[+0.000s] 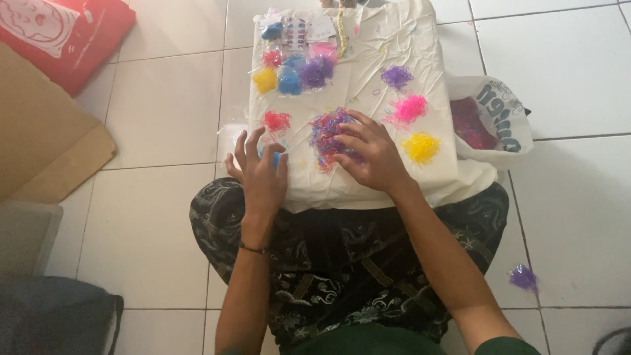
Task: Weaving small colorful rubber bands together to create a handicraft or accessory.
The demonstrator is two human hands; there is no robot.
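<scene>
**Tiny bands sorted by colour on a white cloth**

A mixed pile of small elastic bands [328, 135] is pressed under the spread fingers of the right hand [371, 154]; nothing is seen clenched in that grip, the fingers lying loose on the pile. The left hand [261, 174] is curled over a small blue heap [276, 156], but whether any band is pinched cannot be told. Everything rests on a white cloth [368, 72] laid over the lap and the tiled floor [164, 112].

Sorted heaps lie close by: red [277, 121], purple [397, 77], pink [410, 108] and yellow [421, 148]. It is judged that they could be scattered or remixed by a sweep of the wrist or a tug on the cloth.

Small clear filled packets [292, 72] are grouped at the cloth's far left. A white plastic bag [493, 112] with dark lettering lies open to the right, a red bag [66, 33] at the upper left, and a stray purple packet [524, 277] on the floor.
</scene>
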